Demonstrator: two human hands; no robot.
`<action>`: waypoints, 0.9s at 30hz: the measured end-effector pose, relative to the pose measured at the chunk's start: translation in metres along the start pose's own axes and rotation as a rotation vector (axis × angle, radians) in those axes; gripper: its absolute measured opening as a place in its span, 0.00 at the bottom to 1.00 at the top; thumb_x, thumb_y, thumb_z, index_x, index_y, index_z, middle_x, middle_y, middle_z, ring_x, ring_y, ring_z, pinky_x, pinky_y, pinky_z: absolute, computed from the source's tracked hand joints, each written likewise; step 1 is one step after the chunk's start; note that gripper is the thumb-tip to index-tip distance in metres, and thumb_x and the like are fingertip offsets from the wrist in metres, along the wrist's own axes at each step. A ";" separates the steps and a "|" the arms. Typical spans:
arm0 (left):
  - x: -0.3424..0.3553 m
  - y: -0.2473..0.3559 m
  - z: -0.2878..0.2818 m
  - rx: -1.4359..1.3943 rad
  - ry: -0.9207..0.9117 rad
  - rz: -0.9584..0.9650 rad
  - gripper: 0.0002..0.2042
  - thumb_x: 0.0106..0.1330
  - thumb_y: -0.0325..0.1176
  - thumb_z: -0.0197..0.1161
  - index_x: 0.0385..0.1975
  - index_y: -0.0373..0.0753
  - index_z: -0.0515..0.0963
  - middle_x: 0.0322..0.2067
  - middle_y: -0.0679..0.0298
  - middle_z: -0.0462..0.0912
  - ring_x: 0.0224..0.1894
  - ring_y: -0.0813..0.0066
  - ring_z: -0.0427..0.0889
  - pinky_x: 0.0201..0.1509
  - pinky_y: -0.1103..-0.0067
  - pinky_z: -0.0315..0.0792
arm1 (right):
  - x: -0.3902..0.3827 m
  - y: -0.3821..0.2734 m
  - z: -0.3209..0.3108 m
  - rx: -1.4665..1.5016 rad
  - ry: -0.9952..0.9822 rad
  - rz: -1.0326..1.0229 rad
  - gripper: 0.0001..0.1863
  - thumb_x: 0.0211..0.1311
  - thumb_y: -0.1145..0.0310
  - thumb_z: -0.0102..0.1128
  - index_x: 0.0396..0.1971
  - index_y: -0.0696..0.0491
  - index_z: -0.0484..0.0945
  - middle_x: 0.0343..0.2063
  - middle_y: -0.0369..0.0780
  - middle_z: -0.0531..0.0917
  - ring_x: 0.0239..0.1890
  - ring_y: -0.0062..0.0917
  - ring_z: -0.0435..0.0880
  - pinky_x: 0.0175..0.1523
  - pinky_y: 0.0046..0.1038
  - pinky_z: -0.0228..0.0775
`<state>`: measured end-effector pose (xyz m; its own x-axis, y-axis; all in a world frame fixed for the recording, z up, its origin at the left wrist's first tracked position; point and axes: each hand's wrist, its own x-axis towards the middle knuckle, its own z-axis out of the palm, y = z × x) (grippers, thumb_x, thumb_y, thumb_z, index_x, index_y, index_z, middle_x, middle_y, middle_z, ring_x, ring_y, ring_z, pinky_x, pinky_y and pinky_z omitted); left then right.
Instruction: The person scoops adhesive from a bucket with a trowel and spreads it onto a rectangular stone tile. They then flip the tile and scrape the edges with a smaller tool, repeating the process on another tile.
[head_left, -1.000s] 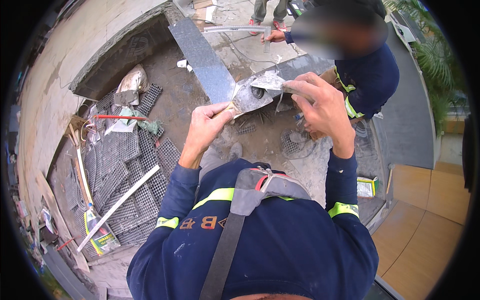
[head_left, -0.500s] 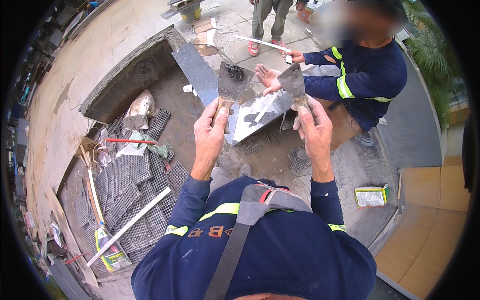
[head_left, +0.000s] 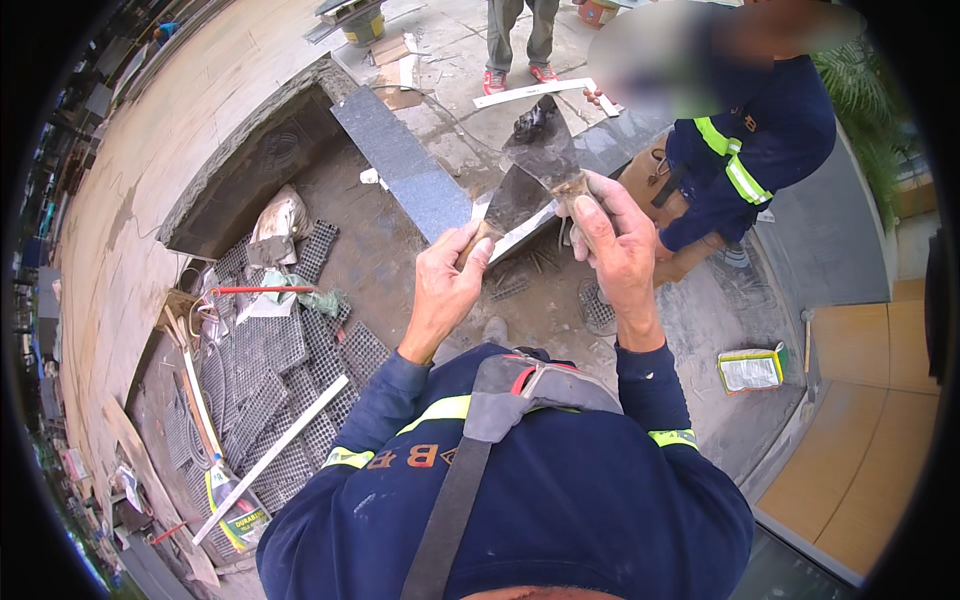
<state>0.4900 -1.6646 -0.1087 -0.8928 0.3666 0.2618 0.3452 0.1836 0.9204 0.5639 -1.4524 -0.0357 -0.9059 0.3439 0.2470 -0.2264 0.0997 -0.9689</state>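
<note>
My left hand [head_left: 448,275] grips the wooden handle of a scraper [head_left: 512,203], its dark blade angled up and right. My right hand [head_left: 620,240] grips a second scraper [head_left: 543,155], with a lump of black paste [head_left: 535,122] on the upper part of its blade. The two blades overlap in front of my chest, above a grey speckled stone slab [head_left: 395,160] and a white strip below; whether they touch I cannot tell.
A co-worker [head_left: 745,170] at the right holds a white square [head_left: 540,90]; another person's legs [head_left: 515,50] stand beyond. Mesh panels [head_left: 265,400], a sack [head_left: 275,220] and a red bar [head_left: 262,289] lie left. A bag [head_left: 750,368] lies right, near wooden panels [head_left: 850,350].
The scrapers, held apart half a second ago, now overlap; the black lump has passed from the left blade to the right. The co-worker's open hand has left the space behind the blades.
</note>
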 end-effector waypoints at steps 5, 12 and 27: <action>0.020 -0.001 -0.045 -0.352 -0.162 -0.294 0.18 0.74 0.34 0.68 0.59 0.32 0.86 0.31 0.68 0.85 0.23 0.90 0.68 0.25 0.86 0.59 | 0.025 -0.007 -0.041 -0.447 -0.236 -0.497 0.20 0.64 0.76 0.73 0.57 0.56 0.87 0.48 0.39 0.86 0.45 0.24 0.84 0.49 0.24 0.76; 0.012 0.005 -0.059 -0.555 -0.260 -0.310 0.17 0.72 0.30 0.67 0.57 0.29 0.86 0.25 0.71 0.78 0.21 0.88 0.65 0.25 0.83 0.58 | 0.039 -0.004 -0.049 -0.426 -0.301 -0.393 0.20 0.57 0.82 0.75 0.49 0.48 0.93 0.46 0.38 0.86 0.49 0.28 0.87 0.54 0.29 0.79; 0.007 0.014 -0.049 -0.133 -0.030 -0.325 0.17 0.70 0.33 0.70 0.54 0.29 0.87 0.34 0.66 0.89 0.35 0.83 0.83 0.41 0.80 0.77 | 0.037 -0.034 -0.027 -1.113 -0.170 -0.620 0.17 0.56 0.77 0.70 0.44 0.42 0.93 0.43 0.36 0.88 0.43 0.33 0.87 0.44 0.35 0.80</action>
<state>0.4741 -1.7041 -0.0791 -0.9403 0.3354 -0.0581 0.0018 0.1757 0.9844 0.5481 -1.4179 0.0066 -0.8096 -0.1544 0.5663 -0.2796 0.9497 -0.1407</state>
